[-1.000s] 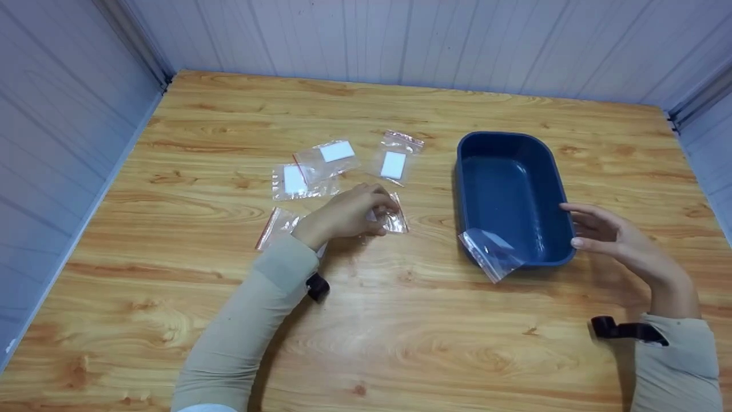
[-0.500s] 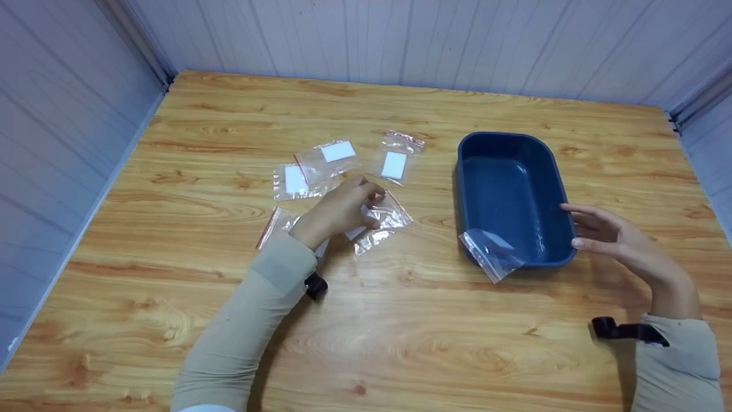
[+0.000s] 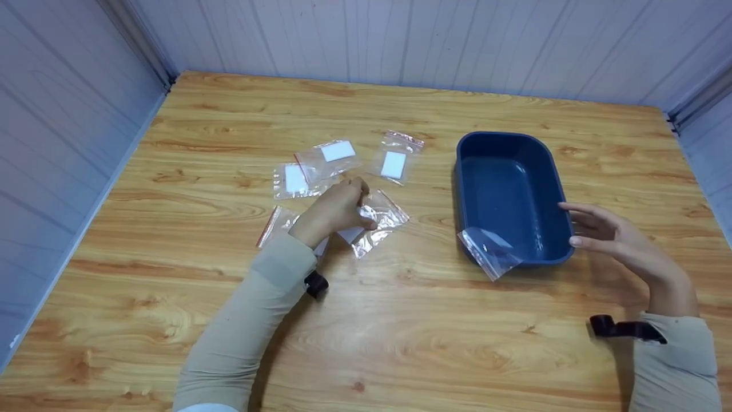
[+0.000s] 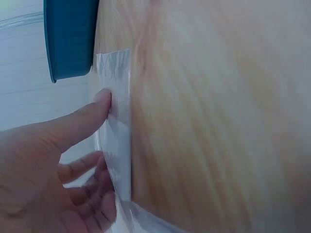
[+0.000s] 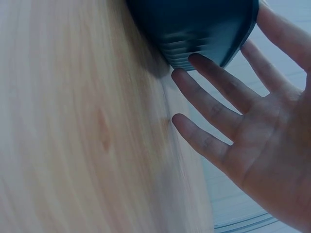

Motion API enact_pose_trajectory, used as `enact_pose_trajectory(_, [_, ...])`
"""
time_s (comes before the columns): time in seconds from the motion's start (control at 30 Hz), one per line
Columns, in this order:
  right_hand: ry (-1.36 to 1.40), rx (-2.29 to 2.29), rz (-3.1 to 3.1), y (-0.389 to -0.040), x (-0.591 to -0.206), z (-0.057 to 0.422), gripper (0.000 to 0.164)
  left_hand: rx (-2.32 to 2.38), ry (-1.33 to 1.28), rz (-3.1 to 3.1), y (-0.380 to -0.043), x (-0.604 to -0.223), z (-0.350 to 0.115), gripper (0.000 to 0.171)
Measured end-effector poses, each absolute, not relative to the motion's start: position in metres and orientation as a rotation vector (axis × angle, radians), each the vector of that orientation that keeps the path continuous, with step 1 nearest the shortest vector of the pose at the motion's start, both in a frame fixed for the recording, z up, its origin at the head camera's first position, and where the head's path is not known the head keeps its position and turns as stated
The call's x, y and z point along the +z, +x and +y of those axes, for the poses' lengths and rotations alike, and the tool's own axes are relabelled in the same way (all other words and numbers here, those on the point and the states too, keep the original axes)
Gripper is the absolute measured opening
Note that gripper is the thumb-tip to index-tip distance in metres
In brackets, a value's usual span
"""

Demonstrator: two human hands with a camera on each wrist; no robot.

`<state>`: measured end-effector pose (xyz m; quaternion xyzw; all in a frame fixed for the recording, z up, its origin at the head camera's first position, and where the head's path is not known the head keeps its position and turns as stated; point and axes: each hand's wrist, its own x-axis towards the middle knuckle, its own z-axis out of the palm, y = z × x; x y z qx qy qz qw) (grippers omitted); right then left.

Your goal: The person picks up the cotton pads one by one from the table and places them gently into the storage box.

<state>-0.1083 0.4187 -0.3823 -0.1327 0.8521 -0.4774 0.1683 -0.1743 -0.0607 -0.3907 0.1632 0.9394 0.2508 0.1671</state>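
A clear zip bag [image 3: 384,216] with a white insert lies flat on the wooden table under my left hand [image 3: 334,209]. In the left wrist view my thumb touches the zip bag [image 4: 119,131], and the other fingers, loosely bent, are at its edge. My right hand [image 3: 620,237] has its fingers spread, with fingertips at the right side of a dark blue tray [image 3: 509,137]. The right wrist view shows the tray [image 5: 209,29] by the index finger and thumb, the remaining fingers stretched out. Another zip bag [image 3: 490,254] hangs over the tray's near left corner.
Several more zip bags with white inserts lie about my left hand: two overlapping bags [image 3: 329,163] behind it, one bag [image 3: 394,163] further right, and one [image 3: 277,226] partly hidden under the wrist. White panel walls [image 3: 372,40] border the table [image 3: 400,343].
My left hand has drawn back slightly to the left, uncovering more of the zip bag, which now lies spread on the table. My right hand and the tray have stayed nearly still.
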Motion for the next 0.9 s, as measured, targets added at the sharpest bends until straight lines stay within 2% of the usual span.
enact_pose_trajectory(0.23, [-0.411, -1.382, 2.419, -0.1096, -0.3827, 0.4185, 0.058, 0.670, 0.385, 2.672, -0.1732, -0.3885, -0.0621, 0.063])
enact_pose_trajectory(0.57, [-0.401, -1.382, 2.416, -0.1086, -0.3837, 0.4182, 0.058, 0.774, 0.391, 2.621, -0.1720, -0.3899, -0.0642, 0.044])
enact_pose_trajectory(0.9, [-0.407, -1.383, 2.413, -0.1088, -0.3832, 0.4184, 0.058, 0.867, 0.421, 2.680, -0.1709, -0.3896, -0.0689, 0.035])
